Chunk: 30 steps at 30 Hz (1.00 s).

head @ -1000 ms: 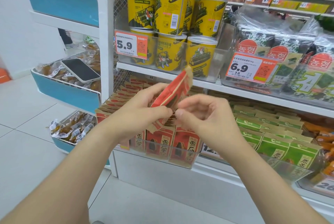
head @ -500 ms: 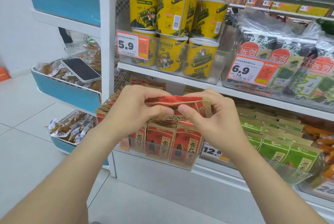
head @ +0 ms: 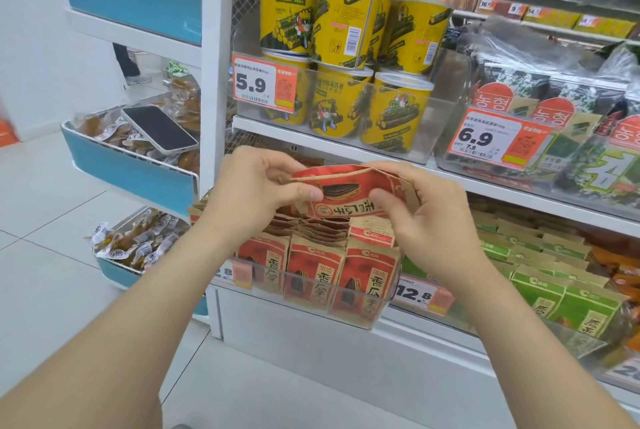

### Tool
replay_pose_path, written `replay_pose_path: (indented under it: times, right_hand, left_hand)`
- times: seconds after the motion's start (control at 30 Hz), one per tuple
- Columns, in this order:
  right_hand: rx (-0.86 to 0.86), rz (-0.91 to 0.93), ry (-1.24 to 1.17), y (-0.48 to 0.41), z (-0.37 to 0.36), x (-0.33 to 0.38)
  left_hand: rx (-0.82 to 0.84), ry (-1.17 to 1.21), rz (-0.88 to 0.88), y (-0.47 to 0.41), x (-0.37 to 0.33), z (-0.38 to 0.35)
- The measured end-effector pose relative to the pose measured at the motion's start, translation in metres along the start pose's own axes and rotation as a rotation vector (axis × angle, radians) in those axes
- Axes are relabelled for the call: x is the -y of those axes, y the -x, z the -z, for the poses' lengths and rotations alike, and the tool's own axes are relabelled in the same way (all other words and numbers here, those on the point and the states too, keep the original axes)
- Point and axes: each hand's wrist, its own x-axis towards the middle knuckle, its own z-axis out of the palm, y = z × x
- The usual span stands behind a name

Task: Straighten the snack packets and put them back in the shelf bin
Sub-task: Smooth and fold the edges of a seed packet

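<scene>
The red packet (head: pixel 349 193), which stood tilted on edge a second ago and then lay flat and edge-on, has now been turned so its printed face looks up at the camera, and both hands have drifted a little to the right with it. It is held level in the air, just above the back rows of the clear shelf bin (head: pixel 311 293) and not touching them. The left hand (head: pixel 256 186) pinches its left end between thumb and curled fingers; the right hand (head: pixel 429 217) pinches the right end the same way, thumb on the front. The print reads upside down from here. In the bin below, matching red packets (head: pixel 367 276) stand upright across the front, while those behind lean and overlap. To the right lie green packets (head: pixel 540 293); on the shelf above stand yellow tubs (head: pixel 346 23) behind a price tag (head: pixel 265 83). A phone (head: pixel 159 130) rests on snacks in a side basket to the left. The step in hand looks like smoothing this one packet. Next it probably needs turning upright, face forward, and lowering into a row without crushing the leaning ones.
</scene>
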Motion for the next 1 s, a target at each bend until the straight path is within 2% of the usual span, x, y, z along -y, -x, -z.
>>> replay_pose_path:
  times: [0.13, 0.2, 0.27, 0.4, 0.47, 0.67, 0.77, 1.0]
  right_hand:
    - [-0.184, 0.122, 0.355, -0.003, -0.012, -0.011]
    - [-0.231, 0.141, 0.501, -0.005, -0.018, -0.014]
    - [-0.228, 0.149, 0.617, -0.007, -0.027, -0.015]
    - [-0.112, 0.093, 0.804, -0.019, -0.054, -0.014]
    - [-0.004, 0.030, 0.909, -0.027, -0.064, -0.012]
    - [0.344, -0.140, 0.932, -0.053, -0.084, -0.016]
    - [0.515, -0.169, 0.926, -0.064, -0.092, -0.016]
    - [0.559, -0.166, 1.002, -0.089, -0.104, -0.008]
  left_hand:
    - [-0.138, -0.286, 0.031, -0.009, 0.010, 0.000]
    - [-0.121, -0.360, 0.042, -0.008, 0.014, 0.003]
    - [-0.028, -0.359, 0.038, -0.007, 0.015, 0.005]
    - [0.335, -0.484, -0.032, -0.005, 0.017, 0.002]
    - [0.464, -0.563, -0.046, -0.005, 0.022, -0.001]
    - [0.468, -0.507, -0.022, -0.012, 0.032, -0.007]
    - [0.503, -0.500, -0.032, -0.016, 0.031, -0.006]
    - [0.567, -0.613, -0.066, -0.021, 0.037, -0.004]
